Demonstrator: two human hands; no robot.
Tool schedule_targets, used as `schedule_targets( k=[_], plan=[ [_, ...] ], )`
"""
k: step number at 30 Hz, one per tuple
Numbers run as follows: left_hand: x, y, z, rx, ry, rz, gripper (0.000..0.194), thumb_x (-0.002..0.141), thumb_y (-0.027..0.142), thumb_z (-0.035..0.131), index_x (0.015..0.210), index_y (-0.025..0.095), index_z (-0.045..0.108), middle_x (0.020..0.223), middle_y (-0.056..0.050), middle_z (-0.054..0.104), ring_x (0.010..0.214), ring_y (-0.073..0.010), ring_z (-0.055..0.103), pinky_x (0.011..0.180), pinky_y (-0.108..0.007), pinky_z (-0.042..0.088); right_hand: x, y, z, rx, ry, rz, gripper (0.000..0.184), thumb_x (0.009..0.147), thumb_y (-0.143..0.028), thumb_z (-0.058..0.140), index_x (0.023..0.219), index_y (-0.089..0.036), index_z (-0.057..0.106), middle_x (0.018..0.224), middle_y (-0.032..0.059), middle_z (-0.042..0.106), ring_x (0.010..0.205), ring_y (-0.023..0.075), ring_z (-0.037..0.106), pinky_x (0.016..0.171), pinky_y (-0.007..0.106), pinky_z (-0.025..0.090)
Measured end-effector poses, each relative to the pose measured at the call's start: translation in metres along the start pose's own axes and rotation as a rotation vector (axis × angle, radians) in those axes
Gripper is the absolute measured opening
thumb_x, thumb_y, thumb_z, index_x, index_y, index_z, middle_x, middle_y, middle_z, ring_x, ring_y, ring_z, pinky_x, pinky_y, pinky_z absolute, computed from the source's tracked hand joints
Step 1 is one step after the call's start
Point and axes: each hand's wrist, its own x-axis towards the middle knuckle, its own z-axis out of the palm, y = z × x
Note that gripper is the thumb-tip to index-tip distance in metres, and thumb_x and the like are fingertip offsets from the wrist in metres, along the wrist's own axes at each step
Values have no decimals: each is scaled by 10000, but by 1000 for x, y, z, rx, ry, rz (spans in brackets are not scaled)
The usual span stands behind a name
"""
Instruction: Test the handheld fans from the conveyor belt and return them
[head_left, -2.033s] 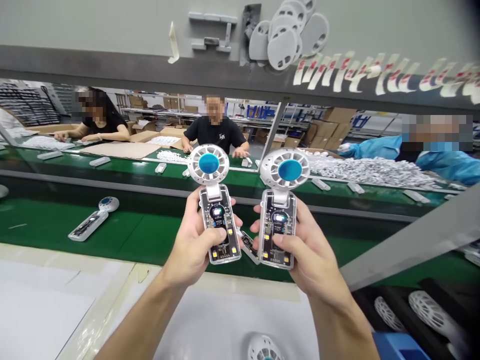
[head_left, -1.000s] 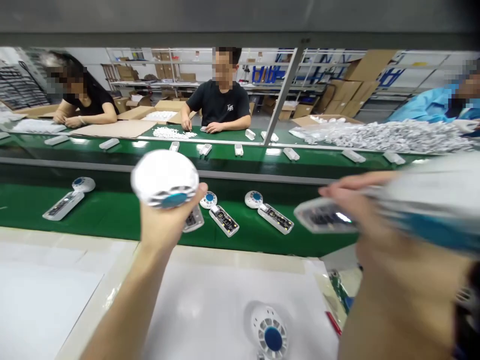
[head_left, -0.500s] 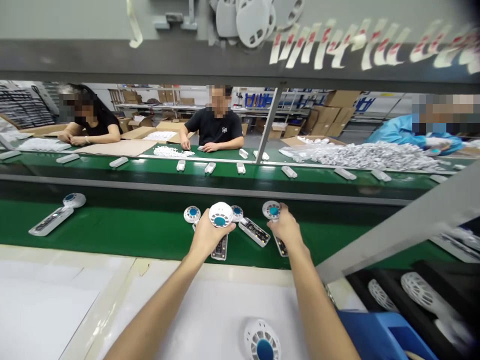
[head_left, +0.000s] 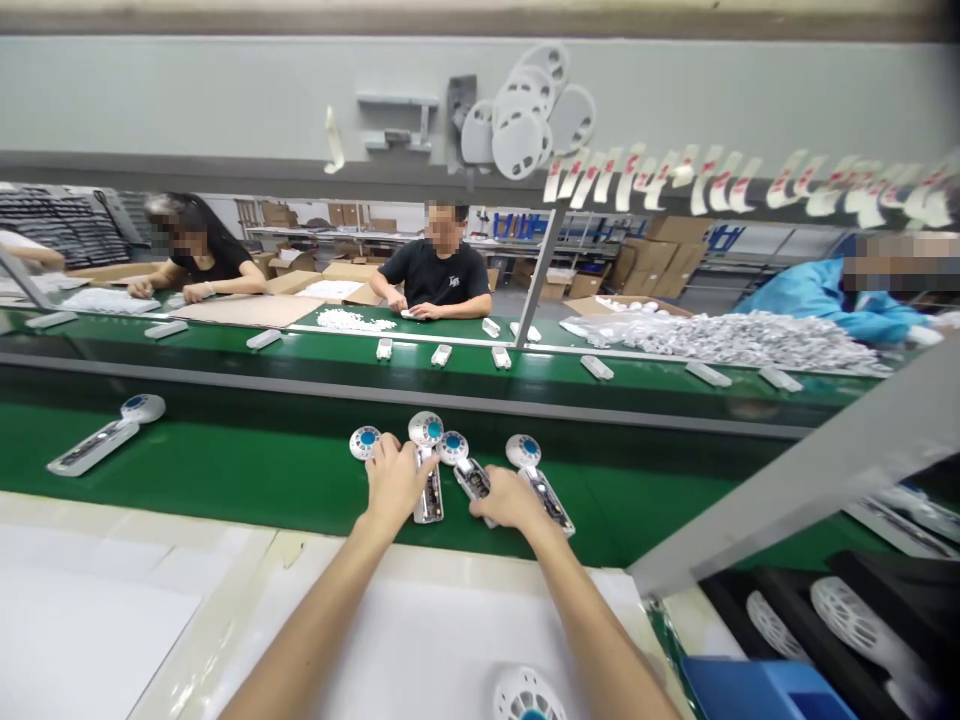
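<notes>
Grasping a fan [head_left: 471,478] on the belt [head_left: 247,470], centre frame: right hand [head_left: 514,498]. Left hand [head_left: 394,482], over a second fan [head_left: 366,442]: grip indeterminable. Close spacing calls for careful clearance.

I can't read a single word for certain from here. Beyond the left hand [head_left: 394,487], a person [head_left: 478,305] across the green belt [head_left: 255,450] wears a black T-shirt [head_left: 431,272] with a small white print [head_left: 454,282] on the chest, its letters too small to make out. Up and to the right of the right hand [head_left: 511,497], pale tape strips [head_left: 699,190] along a grey panel [head_left: 225,100] carry red marks, blurred past reading.
</notes>
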Motion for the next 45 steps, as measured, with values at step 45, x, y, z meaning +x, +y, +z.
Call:
schedule_targets(
  k=[45],
  plan=[
    [-70,45,-118,-1471,-422,319,715,892,194,688,1454,357,278,1297,-75,604,989,-229,699,777,-367,643,-128,-53,-89,1315,14,-522,717,863,-207,669,1474,-366,330,1138,16,679,822,184,715,710,343,626]
  ],
)
